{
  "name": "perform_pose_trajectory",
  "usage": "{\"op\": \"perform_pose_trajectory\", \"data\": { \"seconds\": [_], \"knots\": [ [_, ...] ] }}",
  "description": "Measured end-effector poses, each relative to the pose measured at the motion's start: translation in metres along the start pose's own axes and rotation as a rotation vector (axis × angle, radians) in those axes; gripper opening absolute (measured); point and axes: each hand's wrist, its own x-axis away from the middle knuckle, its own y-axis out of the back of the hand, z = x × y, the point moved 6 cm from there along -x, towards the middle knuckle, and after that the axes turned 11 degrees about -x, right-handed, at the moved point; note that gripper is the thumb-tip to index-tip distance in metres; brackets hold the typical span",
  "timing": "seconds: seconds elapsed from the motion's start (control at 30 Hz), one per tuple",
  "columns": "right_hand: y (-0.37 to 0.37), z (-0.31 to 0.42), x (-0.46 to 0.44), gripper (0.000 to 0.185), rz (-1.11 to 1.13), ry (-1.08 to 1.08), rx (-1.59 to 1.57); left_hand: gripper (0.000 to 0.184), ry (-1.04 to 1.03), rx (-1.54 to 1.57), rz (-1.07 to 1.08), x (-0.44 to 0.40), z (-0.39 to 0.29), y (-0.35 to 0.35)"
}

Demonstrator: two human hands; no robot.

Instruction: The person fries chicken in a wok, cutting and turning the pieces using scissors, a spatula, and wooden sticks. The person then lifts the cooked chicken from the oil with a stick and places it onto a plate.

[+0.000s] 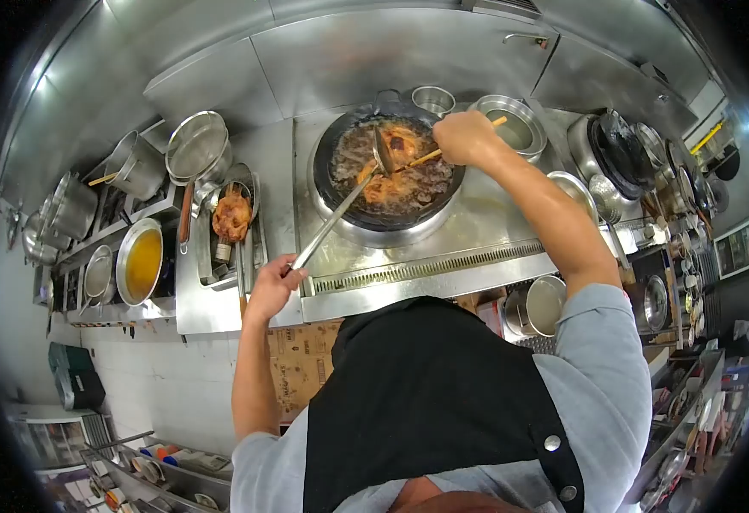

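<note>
My left hand [273, 288] is closed round the end of a long metal ladle [340, 214], whose bowl dips into a black wok [327, 192]. Closed on long wooden chopsticks [430, 156], my right hand [467, 139] hangs over the wok's right side. The chopsticks' tips reach down to the wok's middle, near the ladle. Dark bubbling oil fills the wok, and in it lies a golden-brown bird [403, 144], seemingly a chicken, partly covered by the ladle and chopsticks.
Left of the wok, another browned bird [231, 215] rests on a strainer over a metal tray [260, 248]. Farther left stand a bowl of yellow liquid [143, 263] and several pots. Behind my right hand are a metal basin [535, 128] and a small metal pot [433, 98].
</note>
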Motion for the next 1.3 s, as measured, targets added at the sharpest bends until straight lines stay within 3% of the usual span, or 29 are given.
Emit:
{"op": "perform_pose_trajectory", "data": {
  "seconds": [0.3, 0.63, 0.67, 0.77, 0.9, 1.3],
  "knots": [
    [-0.012, -0.01, 0.022, 0.017, -0.051, 0.001, -0.053, 0.043, -0.341, -0.42, -0.17, -0.033, -0.011, 0.036],
    [0.015, 0.001, 0.008, 0.014, -0.085, 0.054, 0.008, 0.041, -0.192, -0.365, 0.005, -0.059, -0.03, 0.059],
    [0.022, 0.003, 0.009, 0.014, -0.084, 0.058, 0.012, 0.039, -0.094, -0.334, 0.037, -0.06, -0.029, 0.061],
    [0.032, 0.007, 0.006, 0.015, -0.036, 0.025, -0.012, 0.043, -0.051, -0.277, 0.005, -0.063, -0.022, 0.064],
    [0.036, 0.01, -0.005, 0.016, -0.035, 0.014, 0.02, 0.043, -0.115, -0.286, -0.007, -0.06, -0.019, 0.064],
    [0.018, 0.019, -0.039, 0.018, 0.028, 0.104, 0.09, 0.023, 0.014, -0.098, 0.101, -0.056, 0.004, 0.047]
  ]
}}
